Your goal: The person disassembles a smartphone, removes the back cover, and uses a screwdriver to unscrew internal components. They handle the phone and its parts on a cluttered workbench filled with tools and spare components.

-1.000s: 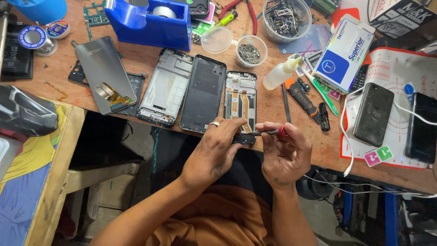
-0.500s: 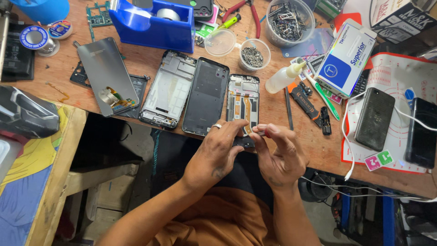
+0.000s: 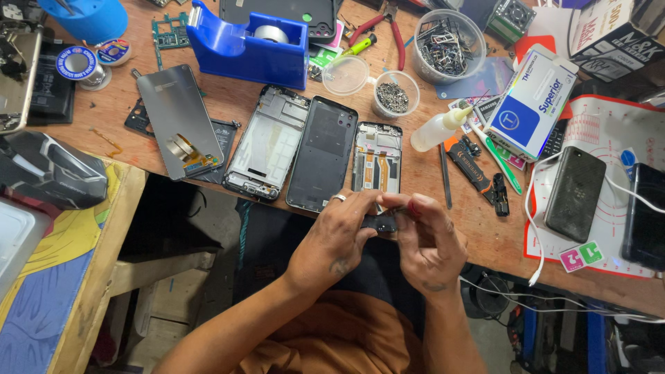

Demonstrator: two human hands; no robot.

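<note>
Cluttered counter (image 3: 228,97) | near edge: left hand (image 3: 332,239) and right hand (image 3: 426,242) pinching small black part (image 3: 379,223) | opened phone (image 3: 377,158) just beyond

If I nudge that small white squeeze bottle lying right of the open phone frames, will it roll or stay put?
The squeeze bottle lies on its side on the wooden table, and its body looks round, so it would probably roll sideways. Its tapered nozzle would likely make it curve rather than run straight. It looks like thin plastic, so probably light; the black tool nearby might stop it.
</note>
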